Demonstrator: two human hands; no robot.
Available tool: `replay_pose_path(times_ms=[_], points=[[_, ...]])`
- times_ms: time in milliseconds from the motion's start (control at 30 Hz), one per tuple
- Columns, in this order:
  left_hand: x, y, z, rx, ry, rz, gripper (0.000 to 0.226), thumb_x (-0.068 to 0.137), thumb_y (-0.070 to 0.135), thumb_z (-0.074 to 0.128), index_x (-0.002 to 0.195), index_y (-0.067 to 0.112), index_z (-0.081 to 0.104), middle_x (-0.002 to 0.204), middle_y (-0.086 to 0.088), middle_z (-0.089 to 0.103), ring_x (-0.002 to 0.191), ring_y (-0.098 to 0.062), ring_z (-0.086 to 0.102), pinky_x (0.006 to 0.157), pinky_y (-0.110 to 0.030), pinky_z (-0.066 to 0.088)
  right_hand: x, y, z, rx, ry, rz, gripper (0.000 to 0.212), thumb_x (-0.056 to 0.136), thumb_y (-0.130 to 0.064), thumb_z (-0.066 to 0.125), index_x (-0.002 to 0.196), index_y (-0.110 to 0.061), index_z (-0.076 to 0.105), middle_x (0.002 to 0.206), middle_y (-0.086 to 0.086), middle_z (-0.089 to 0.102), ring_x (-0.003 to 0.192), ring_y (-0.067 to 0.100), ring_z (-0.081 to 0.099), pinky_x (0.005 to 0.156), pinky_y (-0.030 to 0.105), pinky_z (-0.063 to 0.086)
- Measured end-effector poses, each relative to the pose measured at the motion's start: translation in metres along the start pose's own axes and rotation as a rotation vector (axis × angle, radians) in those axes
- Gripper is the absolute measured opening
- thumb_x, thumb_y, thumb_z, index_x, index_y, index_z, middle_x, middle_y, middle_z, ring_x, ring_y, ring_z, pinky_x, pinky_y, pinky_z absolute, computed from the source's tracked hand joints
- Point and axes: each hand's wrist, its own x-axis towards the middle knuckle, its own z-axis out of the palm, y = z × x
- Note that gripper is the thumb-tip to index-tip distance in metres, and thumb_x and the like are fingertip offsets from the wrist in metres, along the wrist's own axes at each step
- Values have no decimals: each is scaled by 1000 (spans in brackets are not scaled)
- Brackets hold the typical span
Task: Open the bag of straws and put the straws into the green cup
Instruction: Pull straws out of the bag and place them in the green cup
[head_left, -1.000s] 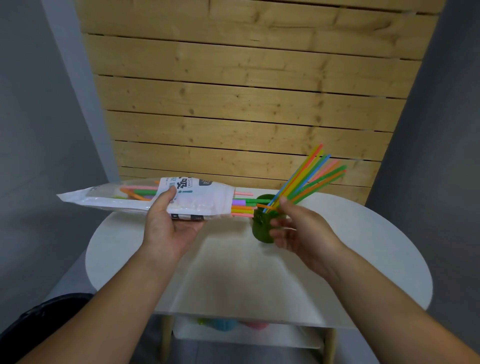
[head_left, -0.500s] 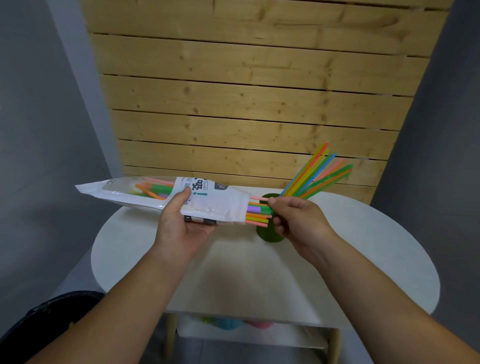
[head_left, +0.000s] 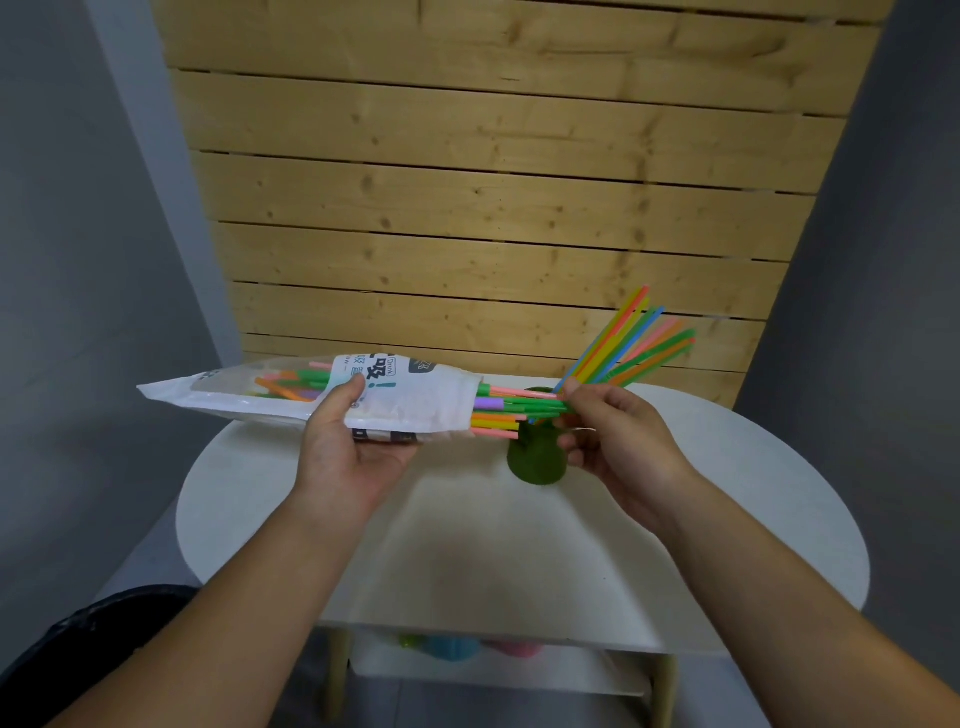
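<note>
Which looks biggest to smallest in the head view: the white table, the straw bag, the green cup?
1. White table, by far the largest.
2. Straw bag, held in the left hand; it sits nearer the camera, so it may look oversized.
3. Green cup, the smallest, partly hidden by the right hand.

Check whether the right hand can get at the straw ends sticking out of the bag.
Probably yes: the right hand already has its fingertips on the straw ends jutting from the open bag, which the left hand holds level; nothing lies between.
</note>
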Motion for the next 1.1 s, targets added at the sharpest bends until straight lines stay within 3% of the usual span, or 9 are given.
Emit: replay_pose_path(times_ms=[167,267,400,500,633,700,767,867,1100], points=[[0,9,1,-61,14,19,31,94,16,65,125,12,64,112,-12,77,102,-32,74,76,-53,61,-7,12,4,-84,92,42,60,83,-67,59,112,-14,62,88,9,67,65,19,58,55,30,43],[1,13,1,-73,-3,23,34,94,17,65,128,13,63,117,-12,76,108,-32,72,82,-55,60,-15,26,21,-59,-20,119,65,80,-73,54,112,-16,64,87,7,62,63,15,57,55,29,42],[-3,4,4,-37,-24,3,32,94,18,65,125,13,64,118,-12,76,106,-32,73,84,-57,58,-11,26,47,160,7,68,59,89,-62,54,113,-9,62,78,4,46,55,12,43,51,28,40],[-6,-2,5,-27,-26,-11,31,94,18,65,125,12,65,115,-12,76,99,-30,75,82,-56,59,-9,19,55,160,96,-16,35,96,-52,50,109,-24,66,63,-3,41,52,10,39,51,28,36],[-5,-4,4,-30,-10,-12,33,94,17,65,127,12,64,112,-12,77,102,-31,75,73,-51,61,-10,10,54,233,132,-90,28,101,-39,49,108,-22,70,57,-10,53,49,4,48,50,23,39],[-3,-3,3,-39,-2,-13,34,94,17,65,128,12,63,112,-13,77,103,-32,74,70,-50,61,-9,7,51,227,161,-106,27,101,-36,50,100,-20,71,55,-8,49,47,5,46,51,23,38],[-1,-2,2,-42,-1,-12,36,94,17,65,130,12,63,113,-13,77,105,-32,73,73,-52,61,-8,5,48,202,188,-118,25,100,-35,53,94,-20,72,60,-1,45,53,9,44,56,26,41],[0,-2,1,-46,-5,-15,38,94,17,64,132,11,61,115,-14,76,106,-34,73,79,-55,60,-6,3,40,156,231,-136,25,96,-35,59,88,-15,72,63,2,54,58,12,52,65,28,48],[2,-4,-2,-50,4,-18,38,94,17,65,131,11,61,115,-15,76,105,-35,73,76,-56,60,-8,-1,26,204,180,-122,22,96,-29,61,90,-9,68,60,2,59,54,10,56,58,25,49]])
